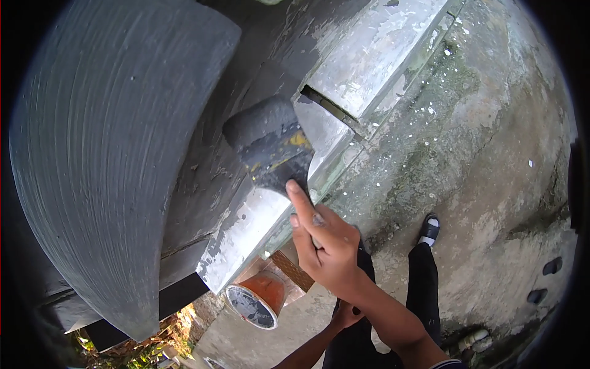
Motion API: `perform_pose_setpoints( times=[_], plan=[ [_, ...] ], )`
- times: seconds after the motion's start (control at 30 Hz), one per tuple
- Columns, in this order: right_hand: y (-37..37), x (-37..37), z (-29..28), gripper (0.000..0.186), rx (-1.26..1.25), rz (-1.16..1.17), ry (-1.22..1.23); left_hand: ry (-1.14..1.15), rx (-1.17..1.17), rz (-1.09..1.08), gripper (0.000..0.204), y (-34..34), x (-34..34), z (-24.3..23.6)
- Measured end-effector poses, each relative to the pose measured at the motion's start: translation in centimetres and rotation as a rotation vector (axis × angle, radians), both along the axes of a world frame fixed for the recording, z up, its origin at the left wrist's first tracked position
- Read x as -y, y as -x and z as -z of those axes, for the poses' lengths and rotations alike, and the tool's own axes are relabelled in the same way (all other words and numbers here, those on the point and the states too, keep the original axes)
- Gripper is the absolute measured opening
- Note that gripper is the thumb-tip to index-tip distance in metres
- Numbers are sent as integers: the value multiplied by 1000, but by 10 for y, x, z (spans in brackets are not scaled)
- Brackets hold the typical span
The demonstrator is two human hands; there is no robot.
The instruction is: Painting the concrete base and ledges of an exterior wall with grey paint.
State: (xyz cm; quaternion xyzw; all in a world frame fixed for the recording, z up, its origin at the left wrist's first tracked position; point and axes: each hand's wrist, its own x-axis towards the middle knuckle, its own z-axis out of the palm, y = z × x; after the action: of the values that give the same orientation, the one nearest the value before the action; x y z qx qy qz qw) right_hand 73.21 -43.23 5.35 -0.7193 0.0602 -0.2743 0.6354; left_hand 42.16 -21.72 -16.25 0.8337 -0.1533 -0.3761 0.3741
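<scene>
My right hand (329,243) is closed round the handle of a wide paintbrush (273,138), index finger laid along its neck. Dark grey paint covers the brush, with yellow patches showing near the ferrule. The brush hangs over the ledge (236,237), which is partly white and partly smeared grey. To the left curves a large dark grey surface (110,123) marked with streaky brush strokes. My left hand (346,315) is low by my thigh, partly covered by my right forearm; it looks curled, and what it may hold is hidden.
An orange bucket (267,295) with grey paint inside stands below the ledge, beside a brown patterned block (292,270). A gap (329,103) cuts the ledge. The stained concrete floor (485,184) has white flecks; a pair of dark slippers (553,265) lies far right. Plants (160,341) show lower left.
</scene>
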Motion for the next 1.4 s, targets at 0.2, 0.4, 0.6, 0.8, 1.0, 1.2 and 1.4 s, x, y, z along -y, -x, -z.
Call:
perform_pose_setpoints(
  times=[0.2,0.4,0.6,0.8,1.0,1.2,1.4],
  plan=[
    [-28,-15,-7,51,-18,111,-66,18,35,14,60,14,-26,15],
    [15,-21,-6,51,-154,-91,10,6,-86,34,50,13,-20,16],
    [-28,11,-17,45,-134,131,-34,114,-74,-150,46,1,9,-4],
    [28,-69,-9,51,-51,-321,-352,20,140,67,46,11,-16,16],
    [-7,-20,-31,53,0,5,-351,192,-526,-313,46,33,-33,29],
    [20,-108,-32,55,-77,-209,-621,55,67,15,55,18,-32,21],
    [58,-105,-37,55,-176,-479,-784,20,67,3,45,-1,-12,-6]
  ],
)
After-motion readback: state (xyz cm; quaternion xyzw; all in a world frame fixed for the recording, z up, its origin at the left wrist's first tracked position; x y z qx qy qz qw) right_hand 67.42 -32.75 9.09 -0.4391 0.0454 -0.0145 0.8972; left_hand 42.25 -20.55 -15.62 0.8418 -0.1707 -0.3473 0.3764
